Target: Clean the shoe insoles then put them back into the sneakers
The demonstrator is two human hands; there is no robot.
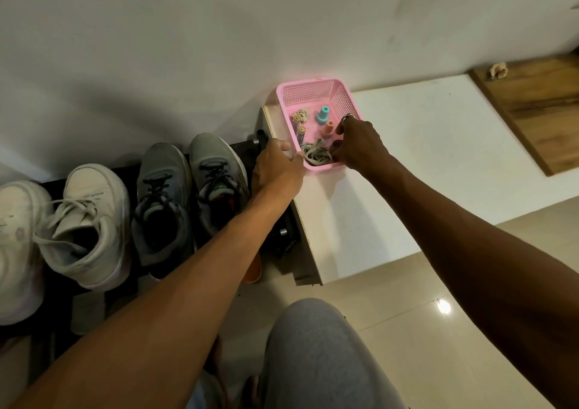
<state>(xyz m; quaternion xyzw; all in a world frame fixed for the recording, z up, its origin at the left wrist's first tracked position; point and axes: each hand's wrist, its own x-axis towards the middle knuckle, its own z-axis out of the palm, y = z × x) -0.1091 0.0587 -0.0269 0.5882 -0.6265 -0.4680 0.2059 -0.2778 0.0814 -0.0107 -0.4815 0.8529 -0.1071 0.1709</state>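
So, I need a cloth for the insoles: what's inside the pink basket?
A teal cone, a smaller pink one, what look like batteries, and tangled grey laces. The right hand covers the pink basket's near right corner; no cloth shows.

Smooth, faintly shiny lattice: pink perforated plastic basket (316,95). Matt knit cloth uppers with woven laces on the grey mesh sneakers (163,202). Leather-like panels, scuffed, on the white lace-up sneakers (91,220). Glossy, lamp-mirroring finish on the beige floor tiles (438,346). Matt, smooth white cabinet top (423,158). Satin, grainy brown wood panel (532,108).
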